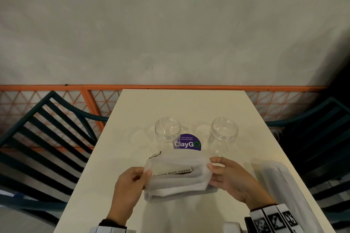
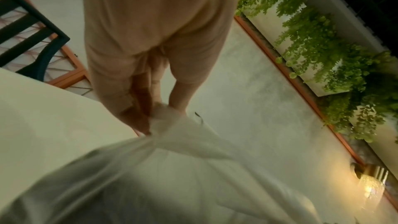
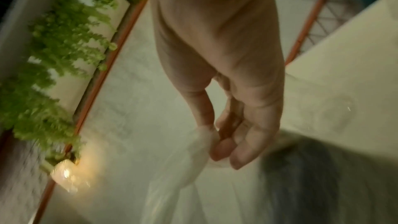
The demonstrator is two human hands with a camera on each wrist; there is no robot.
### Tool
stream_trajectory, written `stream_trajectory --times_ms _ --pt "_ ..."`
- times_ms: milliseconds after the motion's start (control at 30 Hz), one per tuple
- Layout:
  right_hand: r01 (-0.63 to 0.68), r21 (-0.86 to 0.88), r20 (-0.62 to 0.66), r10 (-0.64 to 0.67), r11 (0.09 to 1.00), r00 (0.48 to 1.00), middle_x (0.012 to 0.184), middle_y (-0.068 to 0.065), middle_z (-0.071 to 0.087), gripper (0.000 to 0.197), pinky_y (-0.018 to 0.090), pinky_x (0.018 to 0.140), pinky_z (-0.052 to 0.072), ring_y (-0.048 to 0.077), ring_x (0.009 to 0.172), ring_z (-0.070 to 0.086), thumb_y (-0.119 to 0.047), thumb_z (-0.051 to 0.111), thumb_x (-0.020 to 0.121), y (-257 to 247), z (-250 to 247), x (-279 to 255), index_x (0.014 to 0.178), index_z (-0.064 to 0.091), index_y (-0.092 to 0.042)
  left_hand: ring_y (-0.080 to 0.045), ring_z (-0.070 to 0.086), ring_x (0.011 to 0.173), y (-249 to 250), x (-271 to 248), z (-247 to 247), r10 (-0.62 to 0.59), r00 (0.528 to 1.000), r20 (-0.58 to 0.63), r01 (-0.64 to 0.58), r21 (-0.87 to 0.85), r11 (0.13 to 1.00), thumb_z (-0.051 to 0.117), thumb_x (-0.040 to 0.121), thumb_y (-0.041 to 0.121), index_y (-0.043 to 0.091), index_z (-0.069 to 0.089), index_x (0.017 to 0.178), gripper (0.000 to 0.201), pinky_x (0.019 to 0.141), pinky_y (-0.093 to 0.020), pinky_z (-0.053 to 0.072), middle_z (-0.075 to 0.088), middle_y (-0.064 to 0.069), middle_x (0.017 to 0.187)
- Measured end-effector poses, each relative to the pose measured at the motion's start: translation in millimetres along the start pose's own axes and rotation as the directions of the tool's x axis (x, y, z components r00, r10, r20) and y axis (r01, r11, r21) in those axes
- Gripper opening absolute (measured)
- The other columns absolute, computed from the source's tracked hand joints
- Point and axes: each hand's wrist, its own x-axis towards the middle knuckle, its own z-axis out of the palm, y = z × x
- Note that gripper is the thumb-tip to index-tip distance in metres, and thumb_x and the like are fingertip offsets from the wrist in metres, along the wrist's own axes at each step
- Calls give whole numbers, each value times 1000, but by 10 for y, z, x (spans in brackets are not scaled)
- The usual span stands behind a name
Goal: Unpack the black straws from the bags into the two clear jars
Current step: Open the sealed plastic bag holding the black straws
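At table centre, near edge: translucent white bag (image 1: 175, 174) held off the table (image 1: 189, 104) between both hands. Left hand (image 1: 130, 183) pinches the bag's left end, thumb on top, fingers curled under. Right hand (image 1: 229, 179) pinches the right end, thumb and fingertips closed on a gathered fold; the right wrist view confirms film bunched under the fingers (image 3: 224, 147).

Key relation: bag's long axis runs left to right, spanning from one hand to the other, roughly parallel to the near table edge. Both hands equally close, one at each end. A dark patch inside the bag shows through the film; judged to be the black straws, though individual straws cannot be resolved. Where the opening lies cannot be told.

Targets: left jar (image 1: 167, 129) and right jar (image 1: 224, 131), both clear, upright, lidless, nothing visible inside. They stand just beyond the bag, well apart from each other, with a purple sticker (image 1: 187, 143) between them on the tabletop.

Second bag (image 1: 274, 178) lies flat at the right of the table, near the right forearm, untouched.

Obstructions: none between bag and jars. Judgement: early stage, bag not yet emptied.
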Motion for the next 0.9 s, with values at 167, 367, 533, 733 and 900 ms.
stream_trajectory --times_ms 167,367,533,733,900 --pt "-156 338 111 125 928 986 86 16 72 22 35 60 61 29 73 73 8 45 85 -2 -81 24 75 49 -12 -23 53 71 12 -2 -24 -159 980 118 189 -323 927 56 88 7 14 47 99 16 66 -32 43 62 -13 80" --pt "-177 493 30 187 852 982 85 12 58 20 34 67 41 23 74 54 9 37 79 33 -222 98 74 48 -7 -12 54 53 98 -34 17 -168 949 265 287 -518 806 47 88 5 20 39 70 25 57 -31 26 60 5 54" --pt "-84 465 3 94 881 996 74 9 48 12 25 59 24 19 65 36 2 37 61 46 -104 35 63 46 -7 -8 60 53 100 -32 75 -145 960 238 261 -585 768 44 93 9 21 39 74 23 59 -29 33 64 4 61" --pt "109 -150 3 -110 983 994 77 5 37 23 28 57 33 19 70 35 2 47 67 236 37 20 72 34 -17 -17 51 67 103 26 10 -124 986 115 168 -574 801 47 92 6 22 39 77 23 61 -31 32 63 2 57" --pt "229 -583 38 -256 779 966 79 4 38 18 23 59 38 16 68 38 -5 43 89 364 194 70 80 33 -18 -12 48 48 146 13 -17 -84 995 61 103 -474 874 33 89 -6 18 33 72 30 55 -31 27 52 9 41"
